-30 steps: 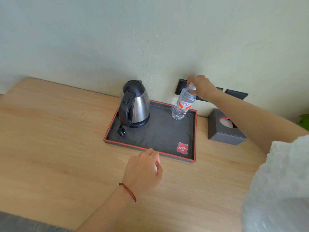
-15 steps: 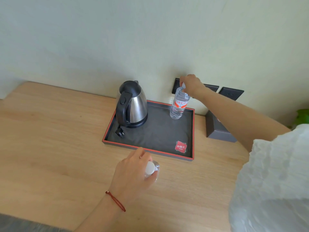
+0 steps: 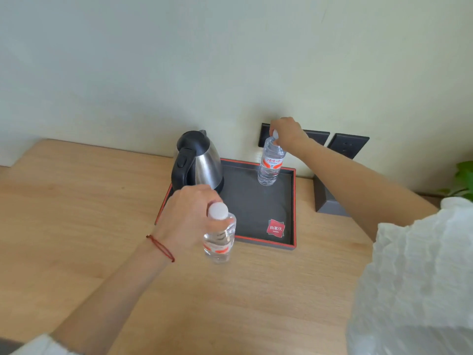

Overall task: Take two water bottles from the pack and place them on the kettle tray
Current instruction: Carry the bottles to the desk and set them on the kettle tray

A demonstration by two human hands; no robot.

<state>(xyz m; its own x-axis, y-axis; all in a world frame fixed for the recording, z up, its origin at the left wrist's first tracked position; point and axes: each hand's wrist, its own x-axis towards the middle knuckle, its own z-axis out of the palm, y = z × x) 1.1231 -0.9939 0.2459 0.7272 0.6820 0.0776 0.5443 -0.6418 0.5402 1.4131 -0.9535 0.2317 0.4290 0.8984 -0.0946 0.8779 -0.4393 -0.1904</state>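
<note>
Water bottles, two, clear plastic, white caps, red labels. Listed left to right.

Left hand (image 3: 186, 219): fingers curled round the neck of the near bottle (image 3: 219, 239), just under the cap. Bottle upright, long axis vertical, carried in front of the near rim of the kettle tray (image 3: 266, 242); whether its base clears the table (image 3: 76, 213) cannot be told.

Kettle (image 3: 198, 162): steel with black handle, on the tray's left half, directly beyond the left hand.

Tray floor: bare dark stretch between kettle and far bottle, with a red logo patch (image 3: 275, 228) at the near right corner. Judged the landing spot, forward and slightly right of the left hand, over the raised red-edged rim.

Far bottle (image 3: 271, 162): upright at the tray's back right corner, close to the far rim.

Right hand (image 3: 288, 131): closed over that bottle's cap.

Tissue box (image 3: 326, 198): right of the tray, apart from it.
</note>
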